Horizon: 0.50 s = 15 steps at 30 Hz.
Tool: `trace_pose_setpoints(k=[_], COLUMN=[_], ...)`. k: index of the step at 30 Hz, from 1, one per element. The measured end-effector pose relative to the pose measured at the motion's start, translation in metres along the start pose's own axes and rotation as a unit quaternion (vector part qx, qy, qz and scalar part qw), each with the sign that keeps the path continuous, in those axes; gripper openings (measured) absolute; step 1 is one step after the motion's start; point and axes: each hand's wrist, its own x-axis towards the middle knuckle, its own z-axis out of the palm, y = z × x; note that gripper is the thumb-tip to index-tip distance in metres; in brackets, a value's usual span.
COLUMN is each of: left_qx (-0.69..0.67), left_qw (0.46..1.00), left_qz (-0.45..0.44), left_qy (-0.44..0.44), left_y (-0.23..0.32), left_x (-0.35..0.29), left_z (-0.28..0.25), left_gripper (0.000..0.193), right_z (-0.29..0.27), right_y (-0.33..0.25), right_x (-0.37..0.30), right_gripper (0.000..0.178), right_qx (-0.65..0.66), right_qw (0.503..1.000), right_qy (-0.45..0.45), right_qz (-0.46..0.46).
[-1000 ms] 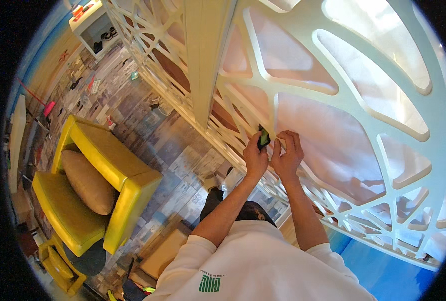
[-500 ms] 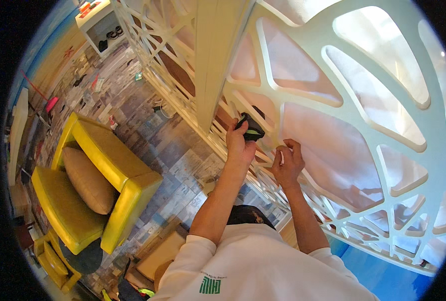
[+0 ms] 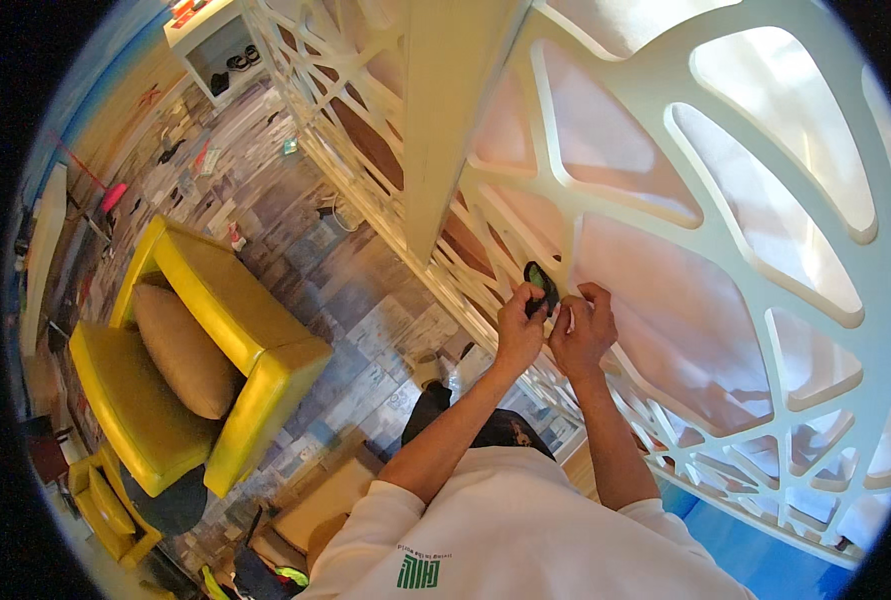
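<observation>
My left hand (image 3: 520, 330) is closed around a small black item with a green patch (image 3: 538, 285), soft-looking; its exact kind does not show. Right beside it, my right hand (image 3: 583, 332) has its fingers bent into a pinch at the item's edge. What lies between those fingertips is too small to make out. Both hands are in front of a white lattice panel (image 3: 655, 235) with large curved openings, and pale pinkish cloth (image 3: 665, 310) shows behind it.
A yellow armchair (image 3: 265, 365) with a brown cushion (image 3: 180, 350) stands at the left on a patchwork floor (image 3: 350, 295). A cream post (image 3: 450, 110) rises beside the panel. Far left are a white shelf (image 3: 210, 55) with shoes and a pink-headed broom (image 3: 113, 196). Cardboard (image 3: 325, 495) lies near me.
My left hand has moved right and down with the black item, bringing it next to my right hand. My right hand has shifted slightly right. A dark-clothed leg now shows below.
</observation>
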Motion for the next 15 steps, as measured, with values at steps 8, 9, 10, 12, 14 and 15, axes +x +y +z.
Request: trace_pose_setpoints(k=[8, 9, 10, 12, 14, 15], left_qx=[0.399, 0.445, 0.508, 0.542, 0.579, 0.589], left_qw=[0.875, 0.836, 0.781, 0.743, 0.697, 0.679], left_qz=[0.202, 0.272, 0.317, 0.348, 0.382, 0.405], left_qy=[-0.186, -0.170, -0.179, -0.183, -0.181, -0.168], left_y=[-0.017, -0.019, -0.021, -0.023, -0.021, -0.019], left_x=[0.006, 0.005, 0.005, 0.006, 0.016, 0.022], left_z=[-0.020, -0.021, -0.022, -0.025, -0.032, -0.038], left_gripper=[0.017, 0.017, 0.018, 0.023, 0.025, 0.025], right_z=[0.001, 0.001, 0.002, 0.001, 0.000, -0.001], right_y=[0.000, 0.000, 0.000, 0.001, 0.003, 0.004], right_x=[0.000, 0.000, 0.000, 0.000, -0.001, -0.001], right_gripper=[0.015, 0.015, 0.015, 0.014, 0.015, 0.015], right_qx=[-0.015, -0.023, -0.016, -0.010, -0.035, -0.041], right_qw=[1.000, 1.000, 1.000, 1.000, 0.999, 0.999], right_qy=[-0.001, -0.016, 0.001, 0.003, -0.016, -0.009], right_qz=[-0.007, 0.007, -0.006, -0.009, -0.019, -0.031])
